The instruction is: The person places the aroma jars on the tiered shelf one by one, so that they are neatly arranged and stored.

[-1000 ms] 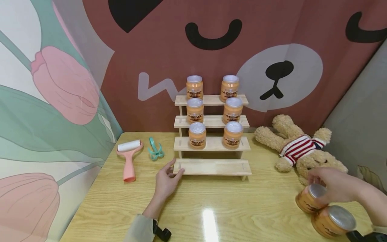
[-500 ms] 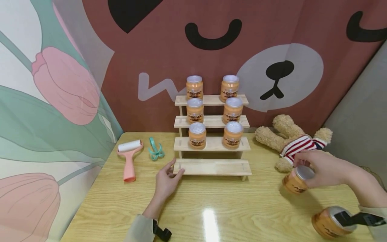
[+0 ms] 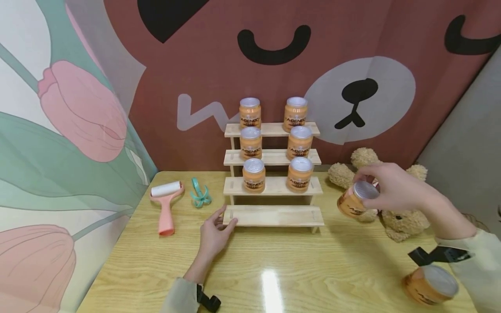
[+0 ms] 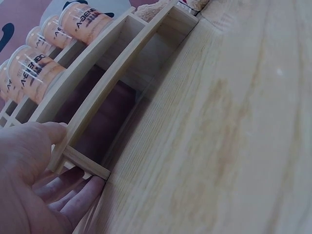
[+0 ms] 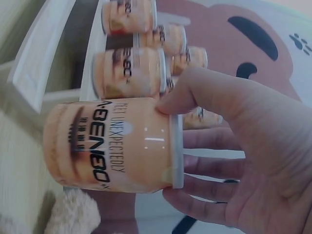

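My right hand (image 3: pixel 395 187) grips an orange can (image 5: pixel 112 146) by its silver-lidded end and holds it tilted in the air, right of the stepped wooden stand (image 3: pixel 274 216). In the right wrist view the thumb and fingers reach round the lid's rim; black lettering shows on the can's side. My left hand (image 3: pixel 214 234) holds the left end of the stand's lowest step. In the left wrist view its thumb lies on the board and its fingers (image 4: pixel 80 200) are at the end leg. Matching cans (image 3: pixel 299 174) stand in pairs on the three upper steps.
Another orange can (image 3: pixel 430 284) stands on the table's front right, partly behind the right wrist strap. A teddy bear (image 3: pixel 405 221) lies behind the right hand. At left are a pink-handled lint roller (image 3: pixel 166 213) and a teal claw-shaped thing (image 3: pixel 201 193). Printed curtains hang behind.
My right hand has lifted the can from beside the other one at front right and carried it up and left toward the stand. My left hand has stayed on the stand.
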The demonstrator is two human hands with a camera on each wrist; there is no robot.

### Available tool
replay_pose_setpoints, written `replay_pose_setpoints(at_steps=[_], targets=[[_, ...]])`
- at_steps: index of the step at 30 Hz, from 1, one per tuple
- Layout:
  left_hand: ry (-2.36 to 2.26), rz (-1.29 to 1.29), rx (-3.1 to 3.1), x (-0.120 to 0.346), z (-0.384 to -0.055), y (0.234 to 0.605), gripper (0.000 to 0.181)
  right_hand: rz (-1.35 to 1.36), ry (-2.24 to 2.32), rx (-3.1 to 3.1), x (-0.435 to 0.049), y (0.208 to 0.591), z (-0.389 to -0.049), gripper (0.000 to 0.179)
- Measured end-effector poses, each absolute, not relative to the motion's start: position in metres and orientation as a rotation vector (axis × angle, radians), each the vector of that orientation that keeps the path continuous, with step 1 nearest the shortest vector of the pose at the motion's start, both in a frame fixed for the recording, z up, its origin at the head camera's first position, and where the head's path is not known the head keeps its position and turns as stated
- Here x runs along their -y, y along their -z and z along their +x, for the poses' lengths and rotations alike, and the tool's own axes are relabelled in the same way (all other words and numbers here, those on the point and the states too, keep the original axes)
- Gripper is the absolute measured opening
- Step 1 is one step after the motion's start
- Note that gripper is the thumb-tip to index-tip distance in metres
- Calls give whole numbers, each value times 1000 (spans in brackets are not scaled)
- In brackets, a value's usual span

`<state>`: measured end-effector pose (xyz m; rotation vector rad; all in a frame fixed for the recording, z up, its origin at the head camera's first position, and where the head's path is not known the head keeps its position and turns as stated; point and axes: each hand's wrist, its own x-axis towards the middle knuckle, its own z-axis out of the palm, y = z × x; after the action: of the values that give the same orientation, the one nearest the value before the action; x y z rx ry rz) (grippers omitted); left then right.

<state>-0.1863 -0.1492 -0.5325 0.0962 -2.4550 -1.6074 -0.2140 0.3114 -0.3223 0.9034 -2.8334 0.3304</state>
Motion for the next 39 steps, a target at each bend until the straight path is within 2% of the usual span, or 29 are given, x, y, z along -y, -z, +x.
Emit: replay_pose_setpoints(at_steps=[20, 39], targets=[[1603, 101, 2456, 155, -186, 532, 62, 785, -525, 2545, -228, 336, -212, 37], [1608, 94, 2466, 151, -188, 534, 61, 927, -754, 2485, -157, 363, -208, 35]])
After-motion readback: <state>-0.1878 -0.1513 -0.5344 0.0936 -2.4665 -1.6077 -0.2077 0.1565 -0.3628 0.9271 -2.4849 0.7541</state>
